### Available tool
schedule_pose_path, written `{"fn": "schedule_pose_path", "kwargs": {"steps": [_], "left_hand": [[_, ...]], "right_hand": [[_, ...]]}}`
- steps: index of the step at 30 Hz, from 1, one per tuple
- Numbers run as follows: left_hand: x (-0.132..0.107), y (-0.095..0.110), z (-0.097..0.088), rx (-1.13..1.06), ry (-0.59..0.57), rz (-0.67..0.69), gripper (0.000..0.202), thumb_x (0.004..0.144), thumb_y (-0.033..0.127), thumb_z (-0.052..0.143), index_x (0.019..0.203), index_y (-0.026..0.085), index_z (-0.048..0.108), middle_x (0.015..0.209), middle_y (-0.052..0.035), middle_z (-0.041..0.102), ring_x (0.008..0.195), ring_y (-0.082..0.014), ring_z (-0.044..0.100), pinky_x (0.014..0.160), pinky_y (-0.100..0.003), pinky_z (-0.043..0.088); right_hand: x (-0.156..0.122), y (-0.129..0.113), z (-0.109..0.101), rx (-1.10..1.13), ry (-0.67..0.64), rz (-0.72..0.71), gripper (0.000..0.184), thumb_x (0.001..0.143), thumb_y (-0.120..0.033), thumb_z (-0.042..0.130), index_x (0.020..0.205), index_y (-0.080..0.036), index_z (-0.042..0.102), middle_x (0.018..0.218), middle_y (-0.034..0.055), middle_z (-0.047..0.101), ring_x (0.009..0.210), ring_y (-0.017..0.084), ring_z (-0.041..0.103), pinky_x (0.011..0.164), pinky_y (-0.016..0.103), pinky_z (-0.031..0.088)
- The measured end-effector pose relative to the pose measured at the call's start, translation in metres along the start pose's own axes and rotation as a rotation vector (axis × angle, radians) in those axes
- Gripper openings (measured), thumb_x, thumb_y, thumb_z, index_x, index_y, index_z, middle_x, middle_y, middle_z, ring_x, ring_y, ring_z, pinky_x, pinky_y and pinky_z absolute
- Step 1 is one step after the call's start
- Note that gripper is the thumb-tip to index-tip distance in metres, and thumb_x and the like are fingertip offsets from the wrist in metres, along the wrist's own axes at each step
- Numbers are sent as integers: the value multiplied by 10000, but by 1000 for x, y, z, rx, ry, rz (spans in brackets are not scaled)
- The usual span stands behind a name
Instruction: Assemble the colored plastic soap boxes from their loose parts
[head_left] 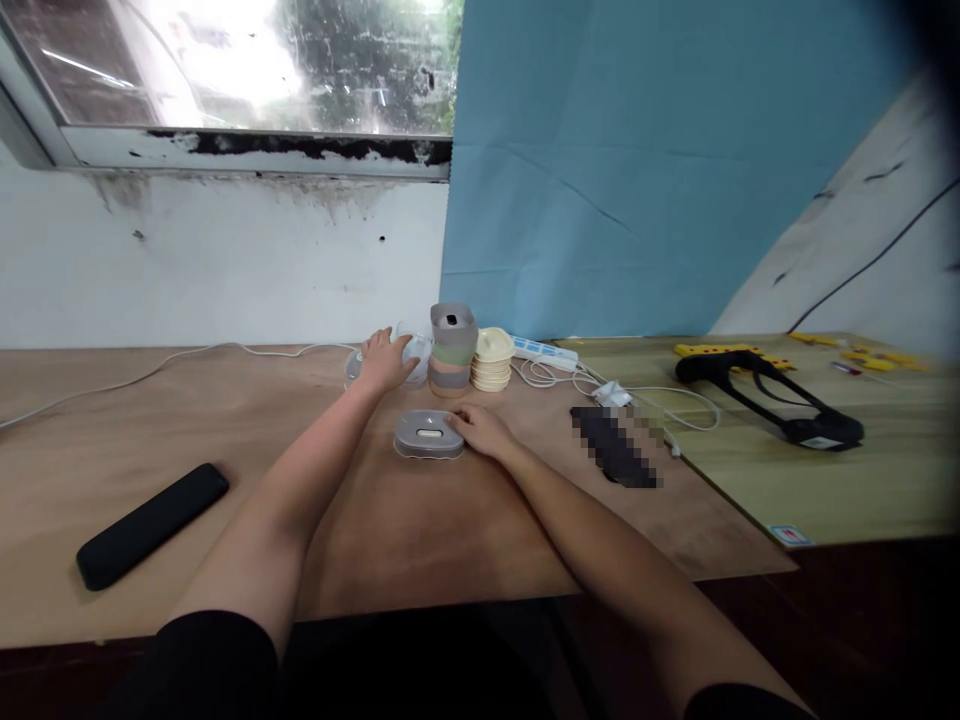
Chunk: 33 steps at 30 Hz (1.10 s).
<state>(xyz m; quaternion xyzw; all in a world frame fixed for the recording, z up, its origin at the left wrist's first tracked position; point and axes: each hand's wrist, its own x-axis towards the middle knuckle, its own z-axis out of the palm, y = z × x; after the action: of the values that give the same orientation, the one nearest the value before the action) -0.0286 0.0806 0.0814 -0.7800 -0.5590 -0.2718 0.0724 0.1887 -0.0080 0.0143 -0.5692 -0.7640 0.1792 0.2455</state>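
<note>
My left hand [386, 360] reaches to the back of the table, its fingers apart, beside a clear plastic container [417, 350]. Whether the fingertips touch that container I cannot tell. Part of another clear piece [352, 368] shows left of the wrist. My right hand [484, 432] has its thumb and fingers on the right end of a grey oval lid [429, 432], which lies on the table with a pale strip in its centre. Behind the lid rises a stack of grey, green and peach containers [453, 345]. A pile of cream-coloured lids [492, 362] adjoins the stack on its right.
A black oblong case [154, 522] lies at left. On the right are a white power strip [544, 352] with cables, a pixelated dark object [615, 447], a black headset strap [772, 395] and yellow parts [885, 357]. A white cable [187, 352] runs along the back.
</note>
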Motion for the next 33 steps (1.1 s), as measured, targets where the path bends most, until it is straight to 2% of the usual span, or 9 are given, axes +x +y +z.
{"fn": "schedule_pose_path", "kwargs": {"steps": [3, 7, 14, 23, 30, 33], "left_hand": [[3, -5, 8, 15, -57, -36, 361, 823, 435, 577, 1110, 226, 641, 1253, -152, 569, 1206, -352, 467, 1034, -579, 227], [0, -12, 10, -81, -11, -80, 267, 819, 445, 585, 964, 234, 661, 1154, -94, 633, 1117, -299, 533, 1041, -557, 205], [-6, -16, 4, -162, 131, -120, 267, 803, 479, 613, 923, 243, 637, 1150, -50, 648, 1134, -272, 528, 1045, -496, 190], [-11, -15, 4, -264, 110, -114, 284, 740, 487, 680, 868, 240, 621, 1094, -28, 671, 1054, -251, 571, 1019, -434, 219], [1, -16, 19, -383, 171, -241, 422, 604, 453, 785, 858, 205, 558, 1026, -46, 629, 946, -225, 586, 869, -353, 378], [3, -17, 29, -452, 198, -255, 430, 629, 473, 765, 880, 200, 546, 988, -48, 621, 913, -214, 586, 828, -333, 404]], "right_hand": [[0, 1, 1, -8, -10, -7, 348, 912, -471, 465, 995, -206, 676, 970, 55, 719, 847, 186, 637, 682, 246, 423], [2, 3, 1, -25, -7, -21, 355, 908, -482, 461, 963, -208, 679, 954, 53, 716, 829, 185, 635, 648, 243, 398], [1, 0, 0, -37, -16, -24, 365, 912, -488, 447, 948, -208, 679, 927, 44, 713, 804, 173, 626, 621, 237, 378], [0, -1, -1, -37, -22, -27, 350, 913, -467, 446, 956, -211, 681, 947, 42, 714, 822, 178, 628, 628, 237, 388], [1, 0, -1, -45, -14, -34, 367, 913, -478, 446, 964, -202, 683, 936, 51, 713, 821, 179, 625, 639, 241, 391], [1, -1, -1, -45, -17, -31, 368, 915, -475, 445, 936, -197, 685, 904, 49, 711, 786, 171, 619, 611, 237, 377]]}}
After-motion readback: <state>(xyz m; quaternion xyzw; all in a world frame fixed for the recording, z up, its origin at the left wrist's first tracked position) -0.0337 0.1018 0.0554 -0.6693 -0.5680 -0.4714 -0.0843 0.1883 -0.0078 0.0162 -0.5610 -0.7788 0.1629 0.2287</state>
